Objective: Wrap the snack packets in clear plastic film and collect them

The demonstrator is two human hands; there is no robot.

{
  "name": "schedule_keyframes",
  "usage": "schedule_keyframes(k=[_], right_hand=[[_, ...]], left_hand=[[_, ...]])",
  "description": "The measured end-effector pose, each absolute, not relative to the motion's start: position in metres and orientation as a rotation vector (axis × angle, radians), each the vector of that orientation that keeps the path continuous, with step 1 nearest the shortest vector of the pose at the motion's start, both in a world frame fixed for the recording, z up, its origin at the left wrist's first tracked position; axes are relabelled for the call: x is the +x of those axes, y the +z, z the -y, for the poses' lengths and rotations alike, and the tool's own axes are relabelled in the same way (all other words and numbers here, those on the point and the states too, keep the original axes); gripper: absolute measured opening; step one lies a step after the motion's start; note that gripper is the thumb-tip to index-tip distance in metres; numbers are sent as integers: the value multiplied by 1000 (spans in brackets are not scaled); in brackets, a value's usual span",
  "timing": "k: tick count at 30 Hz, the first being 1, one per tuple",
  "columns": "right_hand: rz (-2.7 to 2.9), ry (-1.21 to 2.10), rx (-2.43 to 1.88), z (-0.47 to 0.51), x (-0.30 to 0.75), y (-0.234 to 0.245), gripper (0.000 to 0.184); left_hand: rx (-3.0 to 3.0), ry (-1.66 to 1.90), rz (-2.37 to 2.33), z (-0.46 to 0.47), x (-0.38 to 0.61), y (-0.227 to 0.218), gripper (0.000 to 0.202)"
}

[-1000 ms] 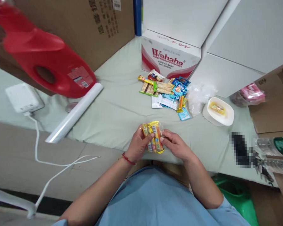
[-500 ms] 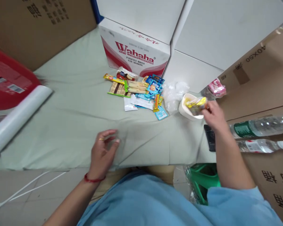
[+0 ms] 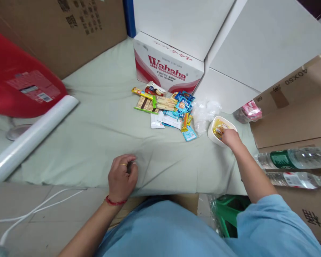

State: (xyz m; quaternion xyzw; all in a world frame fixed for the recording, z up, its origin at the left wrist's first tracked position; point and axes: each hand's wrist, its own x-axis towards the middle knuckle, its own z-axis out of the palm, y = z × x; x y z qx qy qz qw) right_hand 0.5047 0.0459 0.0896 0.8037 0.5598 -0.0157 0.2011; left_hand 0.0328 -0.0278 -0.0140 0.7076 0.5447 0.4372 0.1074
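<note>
My right hand (image 3: 228,136) reaches into a white bowl (image 3: 213,129) at the right of the green cloth, its fingers closed on a yellow snack packet (image 3: 219,129) inside the bowl. My left hand (image 3: 122,175) rests on the green cloth (image 3: 101,135) near its front edge, fingers curled shut with nothing seen in them; it wears a ring and a red wrist cord. A pile of snack packets (image 3: 167,107) lies in the middle, left of the bowl.
A Wahaha carton (image 3: 166,67) and white boxes (image 3: 256,46) stand behind the pile. Crumpled clear plastic (image 3: 205,110) lies beside the bowl. Two water bottles (image 3: 294,159) lie at the right on cardboard. A red jug (image 3: 21,89) and a white roll (image 3: 29,137) are at the left.
My right hand carried the yellow packets from in front of me to the right and lowered them into the white bowl. My left hand let go and settled, curled, on the cloth.
</note>
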Motion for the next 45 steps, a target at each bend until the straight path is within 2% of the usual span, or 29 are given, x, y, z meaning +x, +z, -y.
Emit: schedule_keyframes(k=[6, 9, 12, 14, 17, 18, 19, 21, 23, 24, 26, 29, 30, 34, 39, 41, 44, 45], right_hand=[[-1707, 159, 2463, -30, 474, 104, 47], [-1908, -11, 2525, -37, 440, 90, 38], [-1843, -144, 2524, -42, 412, 73, 39], [-1780, -148, 2567, -37, 402, 66, 28], [-1878, -336, 2906, -9, 394, 62, 20], [-1917, -573, 3110, 5, 390, 61, 16], [-1915, -953, 3310, 20, 385, 60, 14], [-1672, -2012, 3427, 52, 368, 56, 21], [-1220, -2931, 3129, 79, 346, 50, 24], [-1007, -3219, 2931, 89, 334, 47, 25], [-696, -3501, 2645, 104, 313, 41, 25], [-470, -3618, 2415, 116, 294, 38, 25], [-422, -3637, 2358, 119, 291, 39, 25], [-289, -3706, 2131, 133, 289, 43, 29], [-282, -3750, 2025, 155, 296, 40, 32], [-242, -3775, 1988, 162, 295, 35, 31], [-200, -3818, 1867, 166, 288, 31, 28], [-200, -3830, 1822, 167, 285, 30, 27]], left_hand=[[2213, 1315, -1500, 28, 36, -13, 15], [2255, 1286, -1463, 27, 38, -13, 17], [2236, 1292, -1450, 28, 39, -13, 18], [2177, 1295, -1457, 29, 38, -13, 18], [2060, 1305, -1490, 32, 35, -12, 15], [2022, 1319, -1502, 33, 34, -12, 14], [1985, 1337, -1512, 34, 33, -11, 13], [1907, 1365, -1519, 37, 34, -8, 10], [1841, 1349, -1467, 43, 39, -3, 11], [1818, 1323, -1399, 48, 44, 1, 15], [1782, 1251, -1179, 60, 59, 9, 25], [1683, 1104, -846, 76, 83, 20, 52], [1638, 1052, -800, 80, 90, 22, 53], [1399, 882, -823, 85, 95, 18, 25], [1191, 899, -949, 95, 69, 17, 28], [1263, 919, -927, 105, 63, 22, 28], [1460, 909, -828, 118, 68, 26, 42], [1505, 897, -812, 120, 71, 25, 37]])
